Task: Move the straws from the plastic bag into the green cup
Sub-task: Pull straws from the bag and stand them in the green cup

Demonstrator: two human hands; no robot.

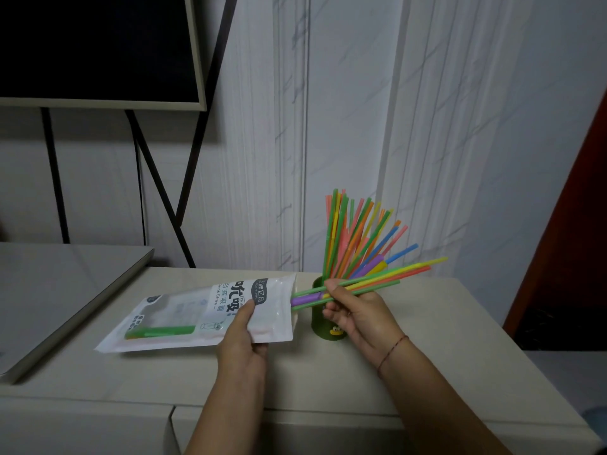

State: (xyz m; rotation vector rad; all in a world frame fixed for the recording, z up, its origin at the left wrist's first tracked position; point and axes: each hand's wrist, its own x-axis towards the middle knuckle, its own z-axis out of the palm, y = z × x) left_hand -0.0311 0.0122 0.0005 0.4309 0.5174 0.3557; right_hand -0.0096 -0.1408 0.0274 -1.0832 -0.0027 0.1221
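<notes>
A white printed plastic bag [184,320] lies tilted over the cream table, its open mouth pointing right. My left hand [243,333] grips the bag near its mouth. My right hand [354,310] is closed on a bunch of coloured straws [394,274] that stick out of the bag's mouth and point right. A green straw [161,331] shows through the bag's window. The green cup [323,333] stands just behind my right hand, partly hidden by it. Several coloured straws in the cup [354,234] fan upward.
The cream table [131,376] has its front edge near me and its right edge close to the cup. A grey slab [59,290] lies at the left. A dark screen on a black-legged stand [98,50] is behind. A white marbled wall stands close behind the cup.
</notes>
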